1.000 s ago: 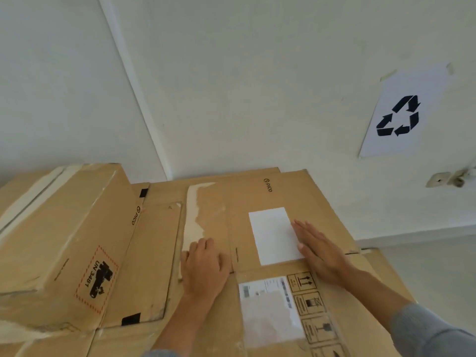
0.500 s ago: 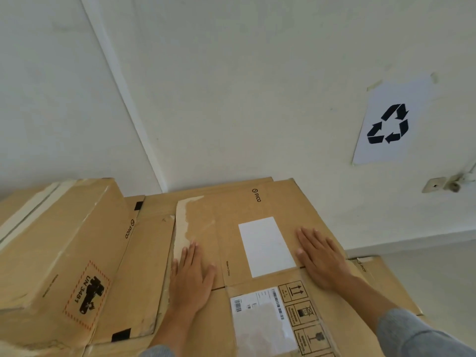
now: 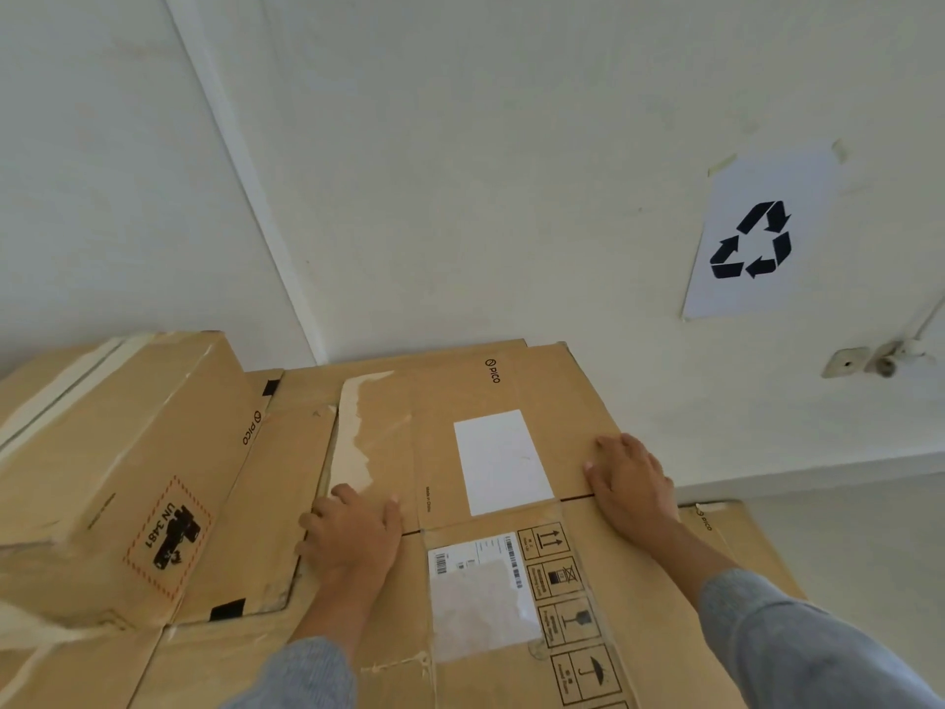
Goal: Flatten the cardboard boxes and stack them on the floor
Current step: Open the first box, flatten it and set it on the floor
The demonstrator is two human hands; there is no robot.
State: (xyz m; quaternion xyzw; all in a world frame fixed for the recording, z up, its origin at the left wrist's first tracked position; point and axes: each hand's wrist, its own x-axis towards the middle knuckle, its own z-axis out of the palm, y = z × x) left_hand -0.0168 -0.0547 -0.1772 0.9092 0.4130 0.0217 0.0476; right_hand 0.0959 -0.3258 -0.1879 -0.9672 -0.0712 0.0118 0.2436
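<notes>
A flattened brown cardboard box [image 3: 511, 381] with a white label lies on top of a stack of other flat cardboard [image 3: 291, 452] on the floor by the wall. My left hand [image 3: 353, 534] presses palm-down on its left part, fingers curled at the edge. My right hand [image 3: 631, 483] lies on its right edge, fingers bent over it. A still-assembled taped box [image 3: 117, 452] with a red-bordered UN 3481 sticker stands at the left.
White walls meet in a corner [image 3: 307, 330] right behind the stack. A paper sheet with a recycling symbol [image 3: 757, 237] is taped to the right wall, with a wall fitting [image 3: 869, 358] below it. Pale floor [image 3: 859, 545] shows at the right.
Both hands' fingers have curled from flat and spread to bent. The right hand has shifted outward to the box's right edge; the left hand has moved slightly back toward me.
</notes>
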